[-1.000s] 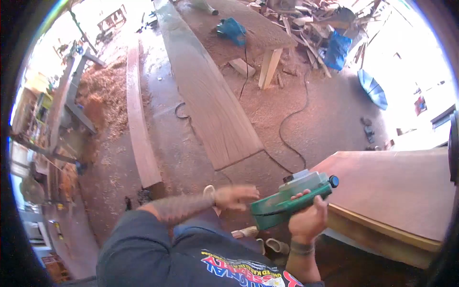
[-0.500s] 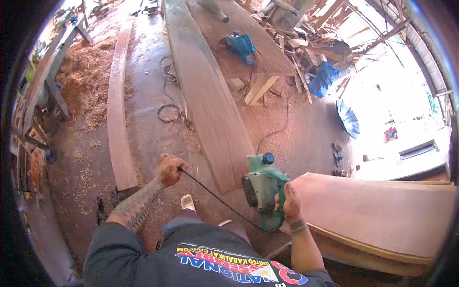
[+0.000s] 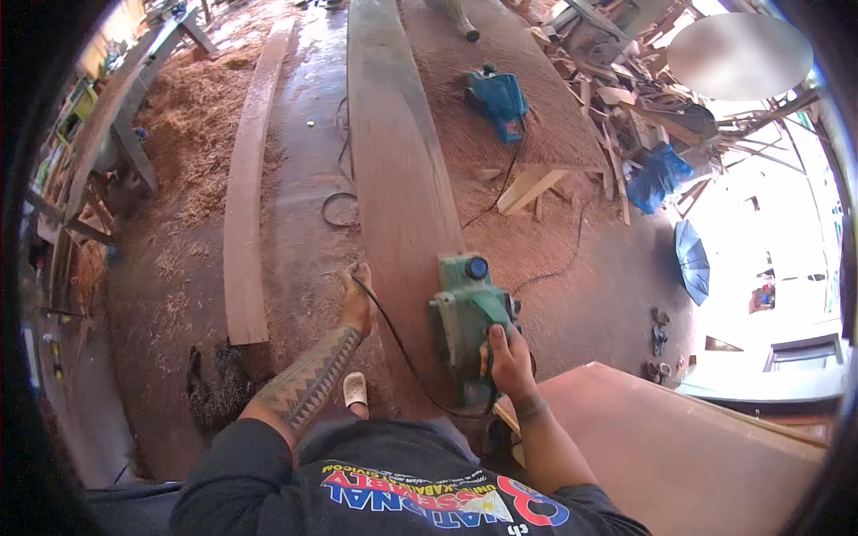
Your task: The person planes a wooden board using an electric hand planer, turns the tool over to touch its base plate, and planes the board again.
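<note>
My right hand (image 3: 509, 362) is wrapped round the handle of a green electric planer (image 3: 460, 313). The planer overlaps the near right part of a long, wide wooden plank (image 3: 398, 134); I cannot tell whether it touches the wood. Beside the plank's left edge, my left hand (image 3: 359, 304) is closed on the planer's black power cord (image 3: 393, 335). From there the cord sags across the plank to the back of the tool.
A second blue-green power tool (image 3: 498, 100) rests on a dusty table (image 3: 559, 134) at the right. A narrow board (image 3: 246, 196) runs along the left, near heaped shavings (image 3: 192, 125). Large panels (image 3: 643, 438) stand close by my right arm. Cords loop over the floor.
My right hand has brought the planer leftward, over the near part of the plank. My left hand has moved forward to the plank's left edge with the cord. The camera view has shifted.
</note>
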Motion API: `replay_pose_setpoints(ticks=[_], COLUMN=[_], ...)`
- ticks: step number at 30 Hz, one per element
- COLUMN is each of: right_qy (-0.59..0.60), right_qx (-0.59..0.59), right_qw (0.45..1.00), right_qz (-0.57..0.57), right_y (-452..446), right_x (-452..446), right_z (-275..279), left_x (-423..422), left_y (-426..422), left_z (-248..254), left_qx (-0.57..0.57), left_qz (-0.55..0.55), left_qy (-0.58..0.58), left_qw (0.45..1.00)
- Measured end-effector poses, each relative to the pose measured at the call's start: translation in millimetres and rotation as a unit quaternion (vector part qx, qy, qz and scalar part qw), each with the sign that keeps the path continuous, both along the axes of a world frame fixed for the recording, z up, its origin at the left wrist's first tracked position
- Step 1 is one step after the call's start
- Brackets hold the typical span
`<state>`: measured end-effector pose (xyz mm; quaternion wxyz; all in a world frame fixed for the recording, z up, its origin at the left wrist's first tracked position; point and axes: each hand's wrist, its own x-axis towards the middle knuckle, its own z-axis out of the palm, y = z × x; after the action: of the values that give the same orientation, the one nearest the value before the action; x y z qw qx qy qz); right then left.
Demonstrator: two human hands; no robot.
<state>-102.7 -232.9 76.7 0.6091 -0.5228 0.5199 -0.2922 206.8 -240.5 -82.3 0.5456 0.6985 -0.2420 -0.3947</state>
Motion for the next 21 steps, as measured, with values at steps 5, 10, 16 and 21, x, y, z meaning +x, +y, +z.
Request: replay_pose_setpoints(ticks=[5,10,16,21], right_qy=[-0.006,-0.011,0.033,0.006], right_qx=[-0.016,-0.056,-0.066,-0.053], right_qw=[0.999,0.996,0.995,0.996], right_qz=[0.051,0.07,0.067,0.068], right_y=[-142,-284,-423,-503], right_x=[64,135,225,287], right_z=[-5,-21,-27,-22], left_x=[-2,-8,-14,-18], left_y=[-50,-53,-48,-50], left_z=[-1,4,-7,-22], left_qx=[0.039,0.049,0.057,0.061], left_qz=[0.046,0.078,0.071,0.057], left_qy=[-0.036,-0.045,-0.131,-0.216], left_qw=[0.998,0.995,0.987,0.973])
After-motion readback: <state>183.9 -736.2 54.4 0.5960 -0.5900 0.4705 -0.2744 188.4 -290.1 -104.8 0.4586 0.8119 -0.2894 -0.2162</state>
